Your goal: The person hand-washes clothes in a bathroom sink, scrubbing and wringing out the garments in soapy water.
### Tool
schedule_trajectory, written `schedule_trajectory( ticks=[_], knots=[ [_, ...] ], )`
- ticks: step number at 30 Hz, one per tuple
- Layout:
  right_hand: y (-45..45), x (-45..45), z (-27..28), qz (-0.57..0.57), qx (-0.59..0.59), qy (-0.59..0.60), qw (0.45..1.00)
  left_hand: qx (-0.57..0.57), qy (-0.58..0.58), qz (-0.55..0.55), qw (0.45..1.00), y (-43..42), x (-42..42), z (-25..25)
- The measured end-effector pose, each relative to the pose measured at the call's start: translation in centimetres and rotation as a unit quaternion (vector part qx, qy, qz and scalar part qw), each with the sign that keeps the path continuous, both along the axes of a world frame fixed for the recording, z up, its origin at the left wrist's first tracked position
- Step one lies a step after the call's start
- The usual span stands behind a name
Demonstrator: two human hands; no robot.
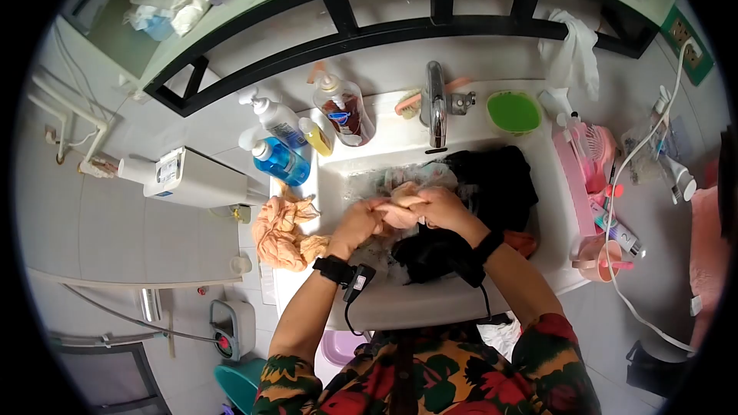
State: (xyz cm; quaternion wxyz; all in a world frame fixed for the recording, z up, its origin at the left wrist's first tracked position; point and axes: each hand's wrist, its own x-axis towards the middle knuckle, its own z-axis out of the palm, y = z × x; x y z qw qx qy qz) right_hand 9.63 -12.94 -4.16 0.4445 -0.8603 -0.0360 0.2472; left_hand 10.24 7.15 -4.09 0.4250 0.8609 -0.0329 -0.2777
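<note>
Over the white sink (pixel 369 303), my left hand (pixel 359 224) and my right hand (pixel 447 211) are both closed on a light pink cloth (pixel 400 211), which is bunched between them. Sudsy water (pixel 361 184) lies below the hands. Black cloth (pixel 496 184) fills the right side of the basin, and more black fabric sits under my right forearm. An orange-red piece of cloth (pixel 520 243) shows at the basin's right edge. The chrome faucet (pixel 436 107) stands behind my hands. A crumpled peach cloth (pixel 280 234) hangs over the sink's left rim.
Left of the faucet stand a blue pump bottle (pixel 283 160), a white pump bottle (pixel 277 119), a small yellow bottle (pixel 317 137) and a large clear pump bottle (pixel 344 111). A green soap dish (pixel 513 111) and a pink organizer (pixel 576 177) are on the right. A white cable (pixel 638 146) hangs there.
</note>
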Motion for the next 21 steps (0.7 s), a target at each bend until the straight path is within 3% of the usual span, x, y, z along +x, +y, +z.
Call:
schedule_trajectory(
  ticks=[1, 3, 5, 6, 10, 12, 13, 15, 16, 17, 19, 21],
  knots=[
    [-0.3, 0.3, 0.6, -0.075, 0.149, 0.124, 0.978, -0.055, -0.016, 0.055, 0.997, -0.1, 0.1, 1.4],
    [-0.5, 0.6, -0.5, -0.064, 0.238, 0.221, 0.944, -0.109, -0.055, 0.081, 0.989, -1.0, 0.0, 4.3],
    [1.0, -0.9, 2.0, -0.069, 0.299, -0.086, 0.948, -0.245, -0.086, 0.117, 0.959, -2.6, -0.4, 6.6],
    [1.8, -1.2, 2.0, -0.055, 0.355, -0.116, 0.926, -0.249, -0.074, 0.114, 0.959, -3.4, -1.0, 7.4],
    [2.0, -0.5, 1.1, -0.126, 0.369, -0.099, 0.916, -0.366, -0.053, 0.125, 0.921, -4.4, -2.4, 6.3],
    [1.3, -0.4, -1.4, -0.212, 0.430, -0.042, 0.876, -0.449, 0.042, 0.228, 0.863, -4.2, -3.7, 6.1],
    [1.2, -0.6, -1.4, -0.241, 0.442, -0.023, 0.864, -0.451, 0.037, 0.233, 0.861, -3.8, -4.5, 5.2],
    [1.2, -1.3, -0.4, -0.203, 0.474, -0.002, 0.857, -0.404, 0.221, 0.398, 0.793, -3.0, -6.1, 3.3],
    [1.4, -1.9, 0.2, -0.181, 0.507, 0.017, 0.843, -0.429, 0.279, 0.420, 0.750, -3.5, -6.6, 4.1],
    [1.5, -2.5, 0.6, -0.176, 0.504, 0.021, 0.845, -0.432, 0.280, 0.424, 0.745, -3.6, -6.6, 2.9],
    [1.6, -2.9, 1.4, -0.089, 0.535, 0.034, 0.840, -0.674, 0.278, 0.361, 0.581, -3.7, -5.5, 0.5],
    [1.8, -3.8, 1.9, -0.097, 0.588, 0.065, 0.801, -0.687, 0.257, 0.359, 0.577, -3.5, -4.7, -0.5]
  ],
)
